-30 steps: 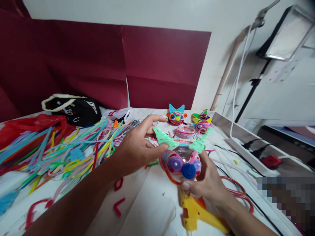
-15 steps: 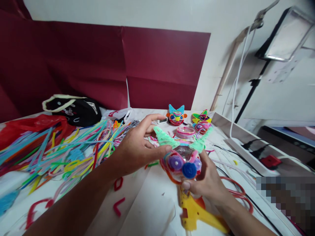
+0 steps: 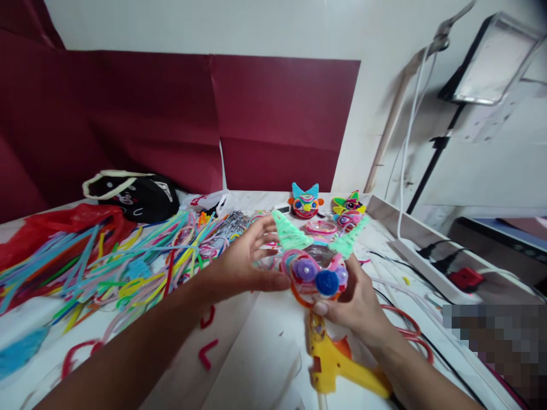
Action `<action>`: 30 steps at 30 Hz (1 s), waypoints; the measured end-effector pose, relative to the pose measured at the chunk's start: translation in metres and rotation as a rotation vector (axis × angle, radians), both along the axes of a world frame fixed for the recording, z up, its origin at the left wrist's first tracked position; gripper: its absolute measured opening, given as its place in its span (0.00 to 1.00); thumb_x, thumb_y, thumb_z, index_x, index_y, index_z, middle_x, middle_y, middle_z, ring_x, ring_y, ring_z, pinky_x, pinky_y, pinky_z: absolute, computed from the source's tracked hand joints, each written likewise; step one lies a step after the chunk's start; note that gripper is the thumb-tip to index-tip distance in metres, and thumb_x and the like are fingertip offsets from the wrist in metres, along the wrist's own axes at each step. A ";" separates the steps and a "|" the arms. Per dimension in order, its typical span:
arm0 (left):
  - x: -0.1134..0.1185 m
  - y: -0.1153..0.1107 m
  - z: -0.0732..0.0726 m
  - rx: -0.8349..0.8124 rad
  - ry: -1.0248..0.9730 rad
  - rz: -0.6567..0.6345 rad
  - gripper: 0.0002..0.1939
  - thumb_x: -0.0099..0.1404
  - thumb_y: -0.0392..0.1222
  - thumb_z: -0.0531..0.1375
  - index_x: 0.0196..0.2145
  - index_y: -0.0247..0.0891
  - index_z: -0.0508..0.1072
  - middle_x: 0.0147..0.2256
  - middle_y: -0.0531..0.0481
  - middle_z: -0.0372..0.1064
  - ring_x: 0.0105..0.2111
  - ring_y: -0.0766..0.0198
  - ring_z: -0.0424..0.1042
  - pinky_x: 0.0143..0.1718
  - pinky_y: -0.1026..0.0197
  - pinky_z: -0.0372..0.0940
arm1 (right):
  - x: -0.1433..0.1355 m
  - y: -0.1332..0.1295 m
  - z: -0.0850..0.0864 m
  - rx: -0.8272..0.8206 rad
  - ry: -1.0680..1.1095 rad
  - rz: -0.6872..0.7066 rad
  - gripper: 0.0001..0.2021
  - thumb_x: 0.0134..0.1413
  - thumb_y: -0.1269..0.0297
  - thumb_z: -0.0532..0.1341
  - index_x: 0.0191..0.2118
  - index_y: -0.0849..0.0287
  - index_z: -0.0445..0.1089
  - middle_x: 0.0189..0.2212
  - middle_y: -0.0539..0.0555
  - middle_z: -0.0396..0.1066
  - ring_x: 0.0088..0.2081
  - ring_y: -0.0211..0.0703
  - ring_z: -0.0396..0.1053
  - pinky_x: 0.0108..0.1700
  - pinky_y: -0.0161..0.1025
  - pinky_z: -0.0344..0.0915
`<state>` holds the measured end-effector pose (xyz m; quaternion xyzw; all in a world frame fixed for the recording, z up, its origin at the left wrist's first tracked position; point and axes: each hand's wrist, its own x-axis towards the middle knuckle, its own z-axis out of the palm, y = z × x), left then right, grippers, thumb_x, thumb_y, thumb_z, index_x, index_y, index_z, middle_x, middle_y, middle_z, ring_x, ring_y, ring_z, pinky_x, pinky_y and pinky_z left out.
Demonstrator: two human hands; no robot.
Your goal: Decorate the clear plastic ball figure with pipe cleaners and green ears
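A pipe-cleaner animal head (image 3: 314, 276) with mint-green pointed ears, purple eyes and a blue coiled nose is held above the table. My right hand (image 3: 356, 299) grips its right side and underside, thumb at the bottom front. My left hand (image 3: 248, 259) is beside its left side with fingers spread apart; the thumb tip reaches its edge, and I cannot tell if it touches. Below the head lies a yellow glue gun (image 3: 331, 361), partly behind my right wrist. Two bent red pipe-cleaner pieces (image 3: 207, 353) lie left of the glue gun.
Loose pipe cleaners (image 3: 141, 267) are heaped at left beside a red plastic bag (image 3: 72, 225) and a black pouch (image 3: 137, 196). Finished heads (image 3: 306, 202) stand at the back. A power strip (image 3: 440, 270) and cables run along the right. A lamp (image 3: 491, 60) rises behind.
My left hand has moved off the green ear, its fingers opening and its thumb dropping to the head's lower left side. My right hand still holds the head, which has tilted slightly.
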<state>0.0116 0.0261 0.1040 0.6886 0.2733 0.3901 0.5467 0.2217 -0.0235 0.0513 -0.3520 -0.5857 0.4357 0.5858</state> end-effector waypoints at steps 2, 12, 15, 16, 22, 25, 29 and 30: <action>0.006 -0.005 -0.013 -0.083 -0.057 -0.051 0.53 0.42 0.52 0.76 0.61 0.43 0.55 0.60 0.36 0.58 0.60 0.43 0.61 0.58 0.45 0.60 | -0.002 -0.002 0.002 -0.002 0.010 -0.003 0.34 0.35 0.53 0.76 0.51 0.51 0.65 0.47 0.55 0.76 0.48 0.53 0.74 0.48 0.45 0.71; 0.023 -0.031 -0.049 -0.231 -0.284 -0.062 0.38 0.46 0.42 0.75 0.52 0.40 0.64 0.51 0.41 0.71 0.52 0.47 0.71 0.52 0.50 0.66 | -0.008 0.000 -0.012 -0.003 -0.016 0.036 0.37 0.34 0.61 0.76 0.52 0.52 0.62 0.48 0.55 0.74 0.49 0.52 0.73 0.49 0.43 0.70; 0.023 -0.033 -0.053 -0.235 -0.303 -0.046 0.39 0.46 0.40 0.75 0.53 0.40 0.65 0.49 0.42 0.73 0.51 0.49 0.72 0.50 0.54 0.67 | -0.010 0.001 -0.018 -0.008 -0.023 0.032 0.39 0.35 0.65 0.75 0.55 0.52 0.60 0.49 0.54 0.74 0.50 0.52 0.73 0.51 0.44 0.69; 0.022 -0.033 -0.054 -0.233 -0.309 -0.045 0.39 0.46 0.40 0.76 0.53 0.40 0.65 0.49 0.42 0.73 0.50 0.49 0.73 0.49 0.54 0.67 | -0.011 0.001 -0.019 -0.006 -0.022 0.037 0.40 0.35 0.66 0.75 0.56 0.51 0.59 0.50 0.54 0.73 0.50 0.51 0.72 0.52 0.44 0.68; 0.018 -0.031 -0.064 -0.196 -0.314 -0.042 0.40 0.47 0.40 0.75 0.56 0.40 0.63 0.49 0.42 0.73 0.47 0.51 0.75 0.48 0.54 0.68 | -0.013 0.001 -0.018 -0.010 -0.006 0.110 0.37 0.36 0.65 0.75 0.54 0.52 0.60 0.52 0.54 0.72 0.53 0.50 0.70 0.55 0.44 0.66; 0.017 -0.031 -0.067 -0.190 -0.309 -0.024 0.39 0.48 0.40 0.74 0.55 0.40 0.63 0.49 0.42 0.73 0.49 0.50 0.74 0.47 0.55 0.68 | -0.013 0.002 -0.020 -0.020 -0.027 0.113 0.36 0.36 0.64 0.75 0.53 0.52 0.61 0.52 0.55 0.72 0.53 0.51 0.70 0.56 0.45 0.65; 0.016 -0.033 -0.070 -0.193 -0.315 0.023 0.38 0.48 0.41 0.74 0.54 0.40 0.65 0.48 0.43 0.74 0.52 0.49 0.72 0.47 0.57 0.69 | -0.013 0.004 -0.023 -0.016 -0.051 0.101 0.38 0.35 0.63 0.76 0.54 0.52 0.61 0.53 0.56 0.71 0.54 0.54 0.70 0.56 0.47 0.66; 0.016 -0.033 -0.070 -0.191 -0.314 0.028 0.38 0.48 0.41 0.74 0.54 0.39 0.65 0.48 0.43 0.74 0.52 0.49 0.72 0.46 0.57 0.69 | -0.013 0.004 -0.023 -0.015 -0.054 0.104 0.38 0.35 0.62 0.76 0.54 0.52 0.61 0.53 0.56 0.71 0.54 0.54 0.70 0.56 0.47 0.66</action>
